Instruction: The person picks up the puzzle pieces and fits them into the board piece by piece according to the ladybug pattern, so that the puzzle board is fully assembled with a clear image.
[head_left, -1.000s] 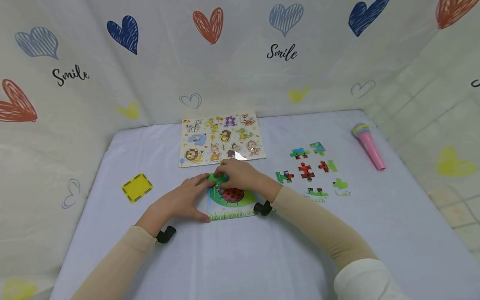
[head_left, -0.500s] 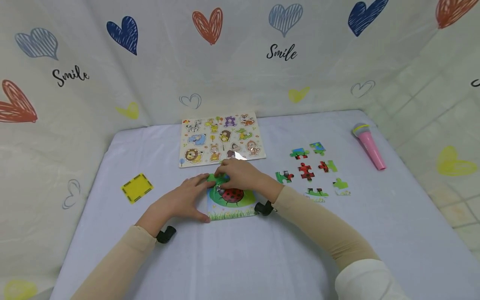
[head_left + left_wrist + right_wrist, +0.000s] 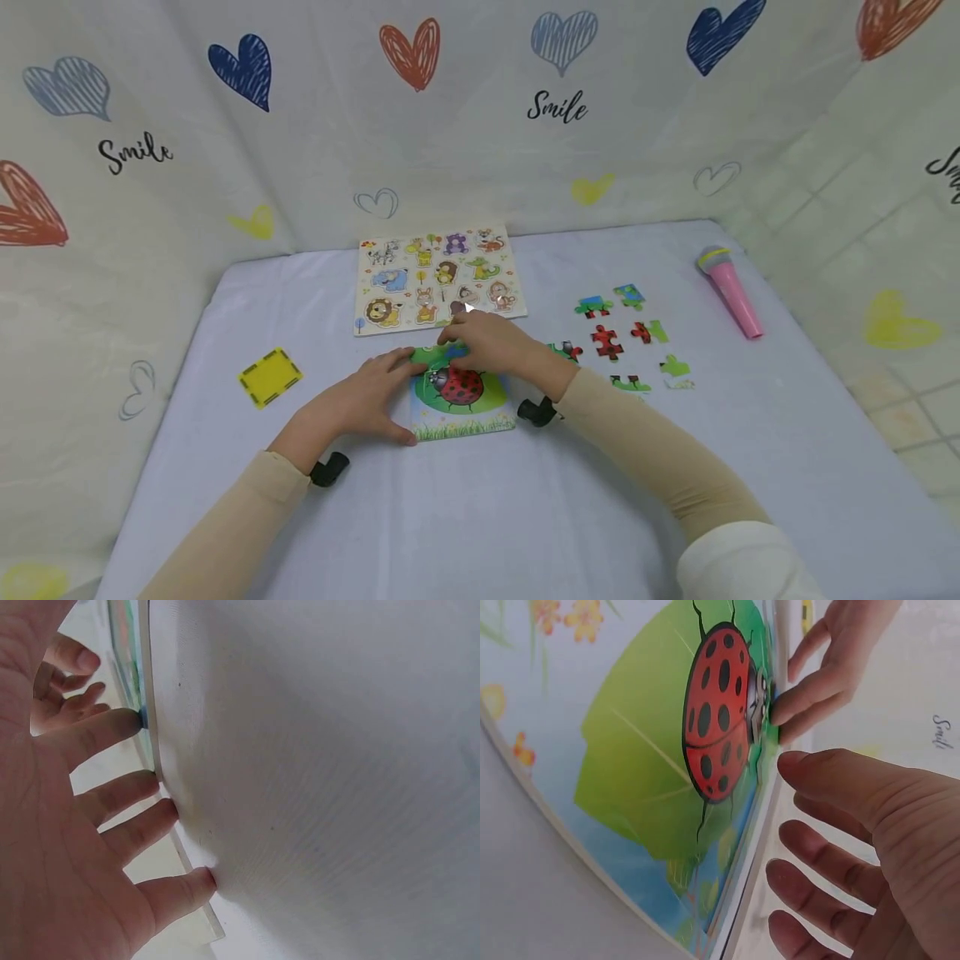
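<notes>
A square ladybug puzzle board [image 3: 468, 427] lies flat in the middle of the table. My left hand [image 3: 356, 398] reaches along its left side, fingertips at the upper left corner and thumb at the lower left. In the left wrist view its spread fingers [image 3: 139, 829] meet the board's edge. Over the board's upper right part is my right hand [image 3: 491, 342], partly covering the picture. The right wrist view shows that hand's fingers [image 3: 810, 889] loosely bent beside the board's rim, with nothing between them. The printed red ladybug [image 3: 716, 712] is in plain sight there.
Several loose jigsaw pieces lie to the right, among them a red piece [image 3: 606, 342] and a green piece [image 3: 674, 365]. Behind the board is an animal puzzle [image 3: 442, 292]. A pink toy microphone [image 3: 731, 292] lies far right, a yellow square [image 3: 270, 377] left.
My right hand has shifted slightly up and right, off the board's upper left corner. The left hand keeps its place. The head view has turned a little to the right.
</notes>
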Demonstrator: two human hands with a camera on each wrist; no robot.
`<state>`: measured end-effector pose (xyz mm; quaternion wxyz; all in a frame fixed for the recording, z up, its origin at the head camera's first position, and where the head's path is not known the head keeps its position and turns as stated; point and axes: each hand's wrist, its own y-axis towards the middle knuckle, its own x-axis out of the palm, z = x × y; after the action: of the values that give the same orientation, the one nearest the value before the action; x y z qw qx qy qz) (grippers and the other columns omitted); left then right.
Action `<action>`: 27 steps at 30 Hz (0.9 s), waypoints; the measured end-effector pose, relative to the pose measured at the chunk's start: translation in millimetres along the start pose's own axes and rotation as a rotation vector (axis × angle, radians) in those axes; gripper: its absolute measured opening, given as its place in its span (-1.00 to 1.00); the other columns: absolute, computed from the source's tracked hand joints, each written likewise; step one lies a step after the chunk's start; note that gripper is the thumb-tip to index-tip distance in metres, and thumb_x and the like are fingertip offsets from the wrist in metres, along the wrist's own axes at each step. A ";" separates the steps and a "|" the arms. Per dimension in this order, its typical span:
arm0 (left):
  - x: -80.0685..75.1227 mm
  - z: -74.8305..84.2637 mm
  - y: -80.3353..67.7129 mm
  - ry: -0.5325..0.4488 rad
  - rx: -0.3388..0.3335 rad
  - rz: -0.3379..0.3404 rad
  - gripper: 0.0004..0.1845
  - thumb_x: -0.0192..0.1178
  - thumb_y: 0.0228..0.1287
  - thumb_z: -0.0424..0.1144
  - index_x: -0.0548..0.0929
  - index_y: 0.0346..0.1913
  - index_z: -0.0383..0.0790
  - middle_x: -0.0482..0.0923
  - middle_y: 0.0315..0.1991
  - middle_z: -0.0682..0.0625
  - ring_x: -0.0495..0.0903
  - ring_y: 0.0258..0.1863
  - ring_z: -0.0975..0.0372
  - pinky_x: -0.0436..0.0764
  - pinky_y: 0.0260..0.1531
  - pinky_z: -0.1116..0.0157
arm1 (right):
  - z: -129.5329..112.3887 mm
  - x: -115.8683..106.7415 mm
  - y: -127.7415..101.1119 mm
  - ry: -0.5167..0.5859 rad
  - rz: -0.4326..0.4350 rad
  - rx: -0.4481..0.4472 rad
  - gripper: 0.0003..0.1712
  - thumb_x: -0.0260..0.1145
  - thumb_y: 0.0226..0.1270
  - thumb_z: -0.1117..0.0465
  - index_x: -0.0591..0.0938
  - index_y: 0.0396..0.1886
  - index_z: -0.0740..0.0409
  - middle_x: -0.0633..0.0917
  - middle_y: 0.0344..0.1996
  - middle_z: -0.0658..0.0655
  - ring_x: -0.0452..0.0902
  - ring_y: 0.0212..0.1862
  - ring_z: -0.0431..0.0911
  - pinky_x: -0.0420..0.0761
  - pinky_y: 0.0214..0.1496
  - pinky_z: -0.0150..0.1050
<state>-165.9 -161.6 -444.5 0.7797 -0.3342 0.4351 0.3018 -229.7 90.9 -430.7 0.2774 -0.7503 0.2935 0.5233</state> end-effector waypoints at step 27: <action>2.2 -0.1 1.2 0.019 0.006 0.003 0.18 0.60 -0.11 0.31 0.30 0.59 0.02 0.01 0.66 -0.16 0.13 0.57 -0.23 0.29 0.46 -0.24 | 32.9 -26.0 -34.4 -0.078 0.050 0.098 -0.56 0.47 0.37 -0.01 0.72 0.20 -0.03 0.70 0.11 0.04 0.62 0.12 -0.03 0.62 0.17 0.01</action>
<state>-165.8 -160.5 -446.8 0.7760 -0.3340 0.4440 0.2983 -232.3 141.7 -412.2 0.3117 -0.7074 0.3264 0.5441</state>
